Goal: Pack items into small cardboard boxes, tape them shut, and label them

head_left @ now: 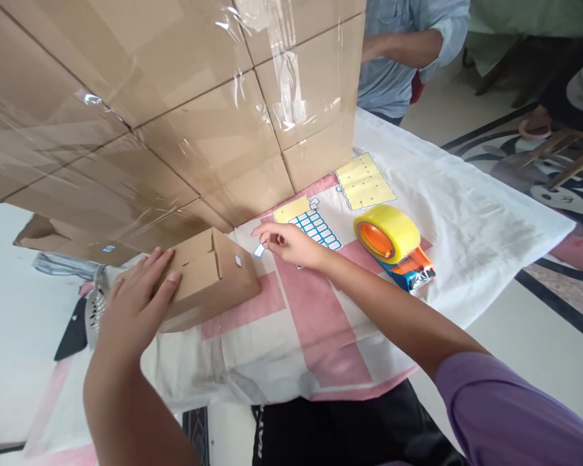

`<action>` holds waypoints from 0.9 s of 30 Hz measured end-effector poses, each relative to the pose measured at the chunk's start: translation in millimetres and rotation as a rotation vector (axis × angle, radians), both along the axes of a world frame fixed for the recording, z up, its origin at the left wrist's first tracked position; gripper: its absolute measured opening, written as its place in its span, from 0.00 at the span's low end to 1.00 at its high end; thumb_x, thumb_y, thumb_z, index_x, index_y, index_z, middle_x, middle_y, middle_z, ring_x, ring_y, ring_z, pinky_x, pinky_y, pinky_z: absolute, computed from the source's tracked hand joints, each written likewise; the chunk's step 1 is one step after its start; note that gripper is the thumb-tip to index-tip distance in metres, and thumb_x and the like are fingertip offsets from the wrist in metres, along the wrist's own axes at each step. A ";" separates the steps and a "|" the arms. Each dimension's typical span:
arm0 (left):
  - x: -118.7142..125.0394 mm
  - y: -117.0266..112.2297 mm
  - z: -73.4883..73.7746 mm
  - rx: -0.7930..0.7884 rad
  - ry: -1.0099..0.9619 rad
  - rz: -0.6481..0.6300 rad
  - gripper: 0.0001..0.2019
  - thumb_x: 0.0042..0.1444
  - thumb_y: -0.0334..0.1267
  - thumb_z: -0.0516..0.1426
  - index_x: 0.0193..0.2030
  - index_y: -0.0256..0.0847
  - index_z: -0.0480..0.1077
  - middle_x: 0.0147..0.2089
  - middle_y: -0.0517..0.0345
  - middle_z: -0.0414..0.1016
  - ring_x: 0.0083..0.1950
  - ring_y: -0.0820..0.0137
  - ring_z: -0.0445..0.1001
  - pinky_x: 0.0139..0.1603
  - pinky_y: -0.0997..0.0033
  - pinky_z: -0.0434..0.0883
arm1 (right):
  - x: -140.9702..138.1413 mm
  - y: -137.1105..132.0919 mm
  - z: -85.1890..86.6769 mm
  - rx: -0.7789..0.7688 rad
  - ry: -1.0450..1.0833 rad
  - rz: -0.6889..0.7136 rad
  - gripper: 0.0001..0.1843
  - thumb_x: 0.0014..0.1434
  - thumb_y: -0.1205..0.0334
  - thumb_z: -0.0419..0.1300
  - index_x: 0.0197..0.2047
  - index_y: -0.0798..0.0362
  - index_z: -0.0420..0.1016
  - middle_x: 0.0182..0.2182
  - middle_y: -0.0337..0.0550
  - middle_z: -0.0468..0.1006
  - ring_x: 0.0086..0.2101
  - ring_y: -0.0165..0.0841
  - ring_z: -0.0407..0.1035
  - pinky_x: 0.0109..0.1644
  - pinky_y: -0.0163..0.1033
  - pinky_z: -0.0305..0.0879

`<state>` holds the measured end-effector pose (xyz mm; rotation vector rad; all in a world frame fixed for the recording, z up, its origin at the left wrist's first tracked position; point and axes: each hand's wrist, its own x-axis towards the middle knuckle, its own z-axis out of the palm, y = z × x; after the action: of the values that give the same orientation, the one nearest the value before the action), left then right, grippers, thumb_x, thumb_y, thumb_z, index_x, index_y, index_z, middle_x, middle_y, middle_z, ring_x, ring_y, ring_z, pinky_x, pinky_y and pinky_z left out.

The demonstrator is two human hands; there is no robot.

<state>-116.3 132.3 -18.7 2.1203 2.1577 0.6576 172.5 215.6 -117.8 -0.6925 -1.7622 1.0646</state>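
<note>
My left hand point(135, 304) lies on the top of a small cardboard box point(230, 275), fingers stretched out and thumb apart. One small white label with a blue border point(238, 261) is stuck on the box's right end. Between thumb and fingertips, my right hand point(291, 244) pinches a similar sticker point(259, 250), just right of the box and apart from it. Partly behind my right hand is a sheet of blue-edged stickers point(320, 228). To the right of my right forearm stands a tape dispenser point(411, 272) with a wide yellow roll point(401, 230).
A tall stack of taped cardboard boxes point(208, 123) rises along the table's back. Yellow backing paper point(366, 182) lies on the pink-and-white tablecloth point(315, 323). Another person point(398, 52) is behind the stack at the right. A dark object point(72, 333) is at the left.
</note>
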 end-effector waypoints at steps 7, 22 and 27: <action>-9.4 -6.6 -0.3 0.037 0.015 -0.077 0.27 0.59 0.49 0.57 0.59 0.94 0.60 0.68 1.02 0.58 0.75 0.62 0.61 0.75 0.48 0.52 | -11.8 -11.6 0.6 0.084 -0.048 0.162 0.13 0.61 0.71 0.58 0.48 0.51 0.75 0.38 0.37 0.76 0.30 0.27 0.63 0.37 0.33 0.61; -5.6 -4.8 0.0 -0.038 0.161 -0.043 0.29 0.68 0.57 0.45 0.70 0.51 0.65 0.74 0.54 0.62 0.76 0.57 0.57 0.74 0.46 0.53 | -41.1 -32.7 1.8 0.357 -0.429 -0.117 0.09 0.69 0.59 0.59 0.47 0.53 0.77 0.40 0.44 0.80 0.43 0.37 0.73 0.37 0.39 0.57; -5.0 -2.1 -0.5 -0.037 0.177 -0.035 0.31 0.68 0.59 0.43 0.69 0.46 0.67 0.74 0.51 0.63 0.76 0.57 0.57 0.74 0.47 0.54 | -46.2 -32.9 2.4 0.366 -0.432 -0.144 0.08 0.69 0.62 0.57 0.45 0.52 0.78 0.41 0.43 0.82 0.42 0.36 0.74 0.36 0.39 0.56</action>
<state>-121.4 130.1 -19.2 2.2706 2.1924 0.4393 126.3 182.7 -115.4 -0.8429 -2.1620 0.4934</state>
